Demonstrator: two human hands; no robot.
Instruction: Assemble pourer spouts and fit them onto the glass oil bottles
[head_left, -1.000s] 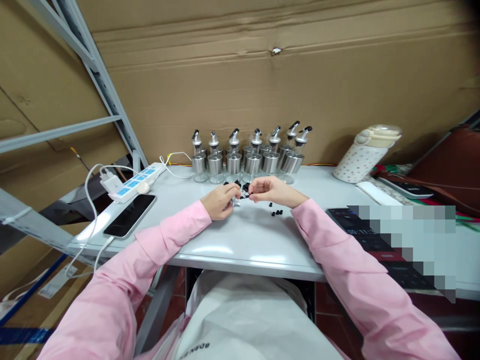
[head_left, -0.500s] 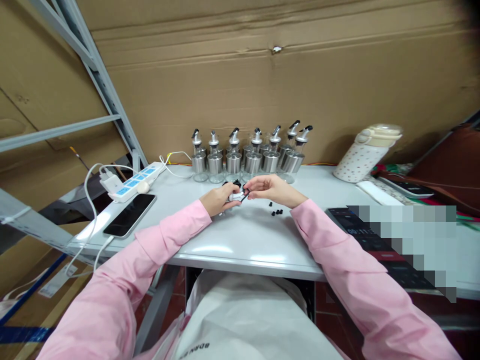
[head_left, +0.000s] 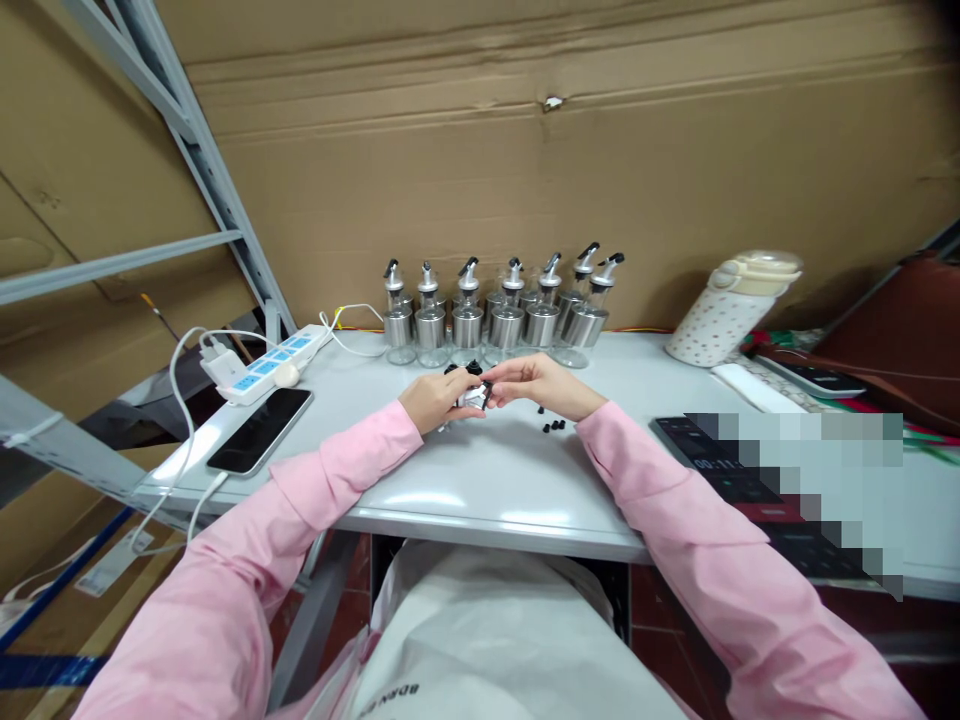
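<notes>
Near the middle of the table, my left hand (head_left: 433,401) is closed around a small silver-white pourer spout (head_left: 473,397) with black parts on it. My right hand (head_left: 553,386) meets it from the right, thumb and fingertips pinched at the spout's black end (head_left: 487,392). The exact shape of that end is too small to make out. More black pieces (head_left: 472,368) lie just beyond my left fingers, partly hidden by them. Several small black caps (head_left: 555,426) rest on the table below my right wrist.
Several glass-and-steel oil bottles (head_left: 468,326) with pourer tops stand along the cardboard wall. A power strip (head_left: 274,362) and phone (head_left: 260,430) are at left. A white tumbler (head_left: 721,312) stands at right, behind a dark device with a timer display (head_left: 712,465).
My right hand has moved slightly left and closer to my left hand, bringing the black part against the spout's end. The left hand has hardly moved.
</notes>
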